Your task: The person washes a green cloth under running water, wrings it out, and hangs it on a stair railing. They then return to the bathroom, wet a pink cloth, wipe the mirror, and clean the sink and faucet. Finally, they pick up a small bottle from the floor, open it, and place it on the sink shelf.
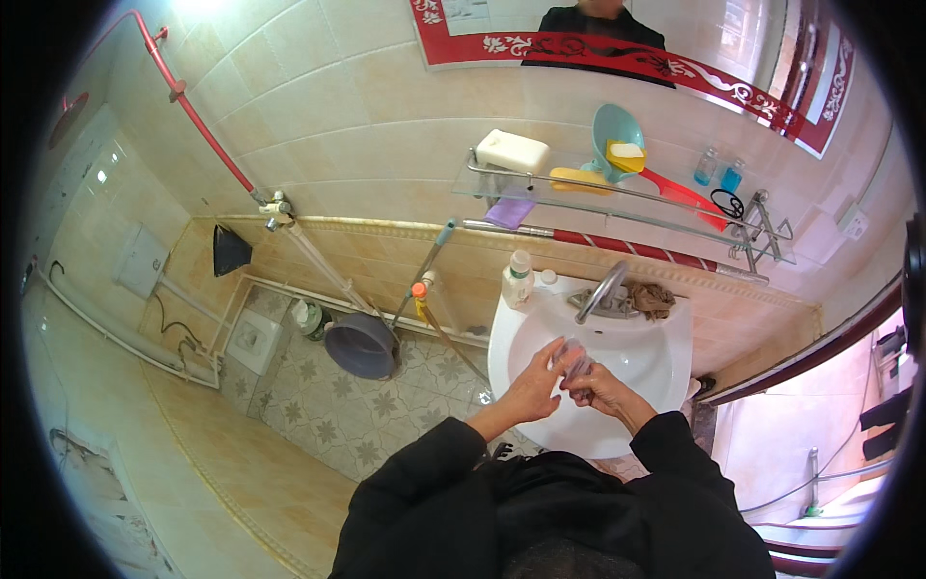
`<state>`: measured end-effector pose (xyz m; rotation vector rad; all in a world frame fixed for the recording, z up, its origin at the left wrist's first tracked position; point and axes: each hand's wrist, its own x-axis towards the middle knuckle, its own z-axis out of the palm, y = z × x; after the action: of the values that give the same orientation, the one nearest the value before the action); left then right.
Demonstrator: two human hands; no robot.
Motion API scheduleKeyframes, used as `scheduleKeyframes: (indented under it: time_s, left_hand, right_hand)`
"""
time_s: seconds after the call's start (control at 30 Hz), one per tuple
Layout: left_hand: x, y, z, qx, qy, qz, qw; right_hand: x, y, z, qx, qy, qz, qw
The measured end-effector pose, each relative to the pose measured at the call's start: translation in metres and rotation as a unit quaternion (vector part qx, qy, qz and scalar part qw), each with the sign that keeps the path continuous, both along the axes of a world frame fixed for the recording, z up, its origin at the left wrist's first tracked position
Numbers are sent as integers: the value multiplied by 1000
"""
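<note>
A translucent, pinkish-clear object [576, 359], perhaps of thin plastic, is held between both hands above the white washbasin [510, 347]. My left hand [534, 389] has its fingertips on the upper left side of it, the thumb apart below. The fingers of my right hand [600, 392] pinch its lower right part. What exactly it is cannot be made out. Beyond it, the curved chrome faucet [602, 291] arches over the bowl. A crumpled brown cloth [652, 300] lies right of the faucet base, and a white pump or capped bottle [518, 281] stands on the left rim.
Above the basin runs a glass shelf [622, 211] bearing soap, a teal scoop [617, 137], a red-handled brush or comb [687, 197] and small blue bottles [732, 174]. To the left, a grey bucket [362, 346] and a stick with a teal grip [434, 253] stand near the wall.
</note>
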<state>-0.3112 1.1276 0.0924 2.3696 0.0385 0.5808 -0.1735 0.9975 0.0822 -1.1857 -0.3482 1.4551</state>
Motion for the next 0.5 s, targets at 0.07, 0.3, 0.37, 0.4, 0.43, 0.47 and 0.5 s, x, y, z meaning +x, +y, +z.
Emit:
scheduleKeyframes:
  time_s: [0.07, 0.3, 0.37, 0.4, 0.43, 0.47, 0.5]
  left_hand:
    - [-6, 16, 7, 173, -32, -57, 983]
    - [-7, 33, 9, 374, -4, 50, 926]
    - [-6, 38, 9, 350, 23, 79, 933]
    - [0, 41, 3, 359, 45, 84, 928]
    - [2, 44, 10, 327, 79, 70, 939]
    - [6, 47, 18, 295, 132, 52, 945]
    - [10, 53, 23, 259, 149, 35, 954]
  right_hand:
    - [-15, 8, 14, -29, -56, 61, 996]
    - [-31, 52, 16, -18, -646, 181, 741]
    - [-40, 56, 42, -25, -621, 126, 774]
    - [-38, 57, 45, -46, -644, 131, 752]
    - [-35, 58, 46, -64, -664, 138, 732]
    - [-33, 58, 49, -76, -676, 153, 717]
    - [-30, 63, 56, -80, -691, 166, 699]
